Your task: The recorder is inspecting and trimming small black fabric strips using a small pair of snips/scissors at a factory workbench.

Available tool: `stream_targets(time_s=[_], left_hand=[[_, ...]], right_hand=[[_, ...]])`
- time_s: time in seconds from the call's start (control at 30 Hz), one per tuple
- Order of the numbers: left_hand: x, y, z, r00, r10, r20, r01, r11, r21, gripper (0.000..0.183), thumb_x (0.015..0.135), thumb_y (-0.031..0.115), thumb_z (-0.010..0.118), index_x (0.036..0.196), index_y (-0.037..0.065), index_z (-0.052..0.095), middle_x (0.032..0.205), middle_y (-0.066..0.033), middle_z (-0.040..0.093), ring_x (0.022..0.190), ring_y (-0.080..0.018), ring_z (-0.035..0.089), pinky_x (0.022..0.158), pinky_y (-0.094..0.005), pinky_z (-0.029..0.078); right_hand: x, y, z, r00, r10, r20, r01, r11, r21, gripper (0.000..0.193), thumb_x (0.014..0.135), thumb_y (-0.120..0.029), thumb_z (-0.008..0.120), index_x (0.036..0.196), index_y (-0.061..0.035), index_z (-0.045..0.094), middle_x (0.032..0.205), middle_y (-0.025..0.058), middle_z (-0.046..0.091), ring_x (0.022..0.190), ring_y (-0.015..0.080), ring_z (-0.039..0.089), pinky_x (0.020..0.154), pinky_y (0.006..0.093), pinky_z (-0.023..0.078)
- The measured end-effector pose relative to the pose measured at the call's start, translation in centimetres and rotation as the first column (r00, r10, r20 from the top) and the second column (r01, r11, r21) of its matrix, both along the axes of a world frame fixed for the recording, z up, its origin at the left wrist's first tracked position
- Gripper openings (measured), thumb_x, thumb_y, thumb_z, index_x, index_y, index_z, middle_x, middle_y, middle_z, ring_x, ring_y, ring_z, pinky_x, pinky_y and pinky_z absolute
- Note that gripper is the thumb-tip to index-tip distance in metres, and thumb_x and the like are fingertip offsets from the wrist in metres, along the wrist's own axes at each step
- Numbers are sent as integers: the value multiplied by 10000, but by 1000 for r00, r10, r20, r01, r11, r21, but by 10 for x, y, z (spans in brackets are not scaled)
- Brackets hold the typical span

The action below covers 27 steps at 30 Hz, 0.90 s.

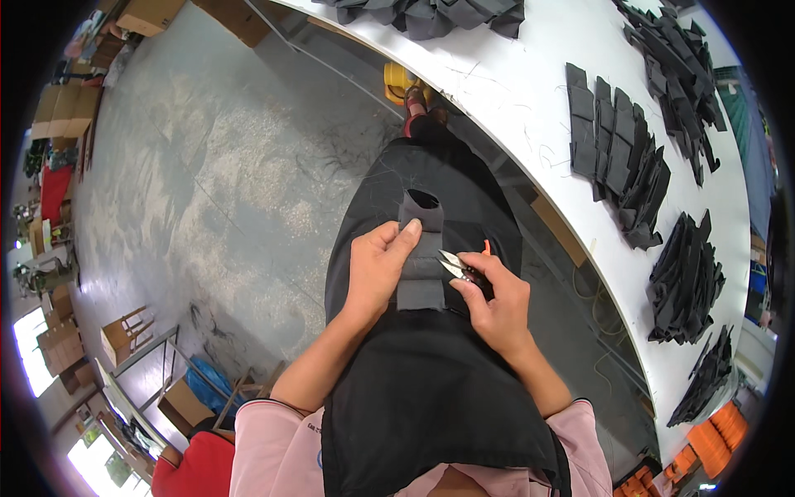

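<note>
Over my lap, on the black apron, lies a dark grey sewn fabric strip with folded sections and an open loop at its far end. My left hand pinches the strip's left edge between thumb and fingers, just below that loop. In my right hand is a pair of thread snips, its silver blades apart and pointing left at the strip's right edge. A bit of orange shows at the snips beside my fingers. Loose threads lie on the apron around the loop.
Along the right curves a white table bearing several piles of dark fabric pieces. Orange bundles sit at the lower right. A yellow object is by my foot under the table edge. Cardboard boxes and a red seat are at left.
</note>
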State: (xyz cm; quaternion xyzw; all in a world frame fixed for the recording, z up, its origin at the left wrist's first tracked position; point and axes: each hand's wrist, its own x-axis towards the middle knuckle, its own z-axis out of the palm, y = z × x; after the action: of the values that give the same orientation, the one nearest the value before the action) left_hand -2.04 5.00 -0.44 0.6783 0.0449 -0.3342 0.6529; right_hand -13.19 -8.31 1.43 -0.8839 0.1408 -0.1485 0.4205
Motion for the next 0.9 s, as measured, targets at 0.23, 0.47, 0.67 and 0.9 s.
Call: stream_targets(time_s=[0.23, 0.47, 0.67, 0.9], left_hand=[[0, -5, 7, 974, 81, -212, -95, 994, -54, 347, 916, 222, 621, 614, 87, 514, 615, 96, 442, 578, 7, 341, 497, -207, 273], [-1, -4, 4, 997, 33, -75, -37, 998, -49, 364, 917, 219, 620, 605, 80, 495, 609, 109, 415, 578, 11, 311, 489, -204, 242], [-1, -2, -4, 1000, 29, -12, -29, 999, -32, 390, 915, 216, 623, 590, 84, 452, 605, 112, 395, 573, 10, 298, 482, -207, 232], [1, -2, 3, 987, 18, -160, -33, 995, -93, 341, 917, 242, 619, 631, 84, 521, 624, 86, 477, 566, 4, 378, 488, -199, 297]], right_hand=[[-5, 2, 4, 998, -69, -14, 70, 964, 258, 216, 781, -62, 701, 977, -4, 631, 799, 103, 667, 649, 161, 646, 610, 271, 509], [-2, 1, 4, 1000, -8, 11, 8, 999, 34, 189, 789, -58, 689, 968, -26, 637, 796, 81, 671, 614, 165, 638, 579, 264, 497], [-11, 1, -5, 989, -82, -122, 138, 807, 574, 180, 820, -41, 657, 992, -4, 616, 766, 43, 659, 633, 83, 603, 640, 229, 478], [-6, 2, -4, 991, -2, -132, 75, 835, 546, 189, 827, -48, 654, 1003, 0, 604, 789, 57, 660, 684, 72, 599, 675, 228, 478]])
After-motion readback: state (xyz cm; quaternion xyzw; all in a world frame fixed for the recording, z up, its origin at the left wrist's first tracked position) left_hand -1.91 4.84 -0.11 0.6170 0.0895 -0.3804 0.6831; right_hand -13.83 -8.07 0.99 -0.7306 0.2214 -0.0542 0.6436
